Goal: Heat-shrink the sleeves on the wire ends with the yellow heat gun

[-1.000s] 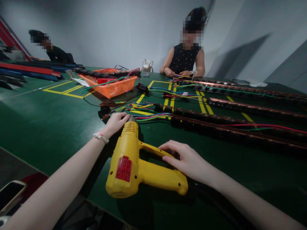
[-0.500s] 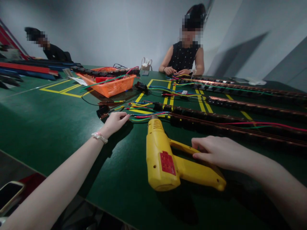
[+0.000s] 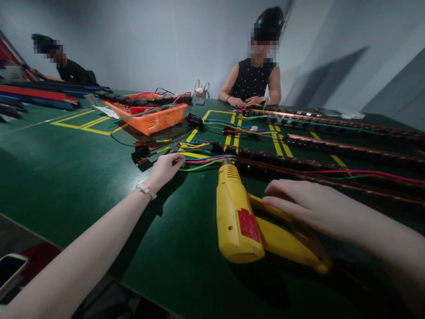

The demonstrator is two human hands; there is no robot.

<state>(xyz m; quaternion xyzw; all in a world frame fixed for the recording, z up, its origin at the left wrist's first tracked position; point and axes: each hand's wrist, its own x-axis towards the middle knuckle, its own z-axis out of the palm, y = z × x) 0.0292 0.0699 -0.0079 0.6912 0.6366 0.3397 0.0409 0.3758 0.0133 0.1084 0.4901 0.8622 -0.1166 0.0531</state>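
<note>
A yellow heat gun [image 3: 241,221] with a red vent patch lies on its side on the green table [image 3: 66,177], nozzle pointing away toward a bundle of coloured wires [image 3: 202,160]. My right hand [image 3: 303,206] rests on its handle, fingers stretched over the grip. My left hand [image 3: 165,167] reaches forward, and its curled fingertips touch the near ends of the coloured wires, beside a small black connector [image 3: 141,155]. A pale bracelet sits on my left wrist.
Long dark rails [image 3: 332,175] with copper strips run off to the right. An orange basket [image 3: 156,117] of parts stands at the back left. One person sits across the table handling wires; another sits far left. A phone [image 3: 11,270] lies at the lower left.
The heat gun has slid to the right under my right hand, its nozzle now close to the wires. My left hand has moved from the nozzle to the wire ends.
</note>
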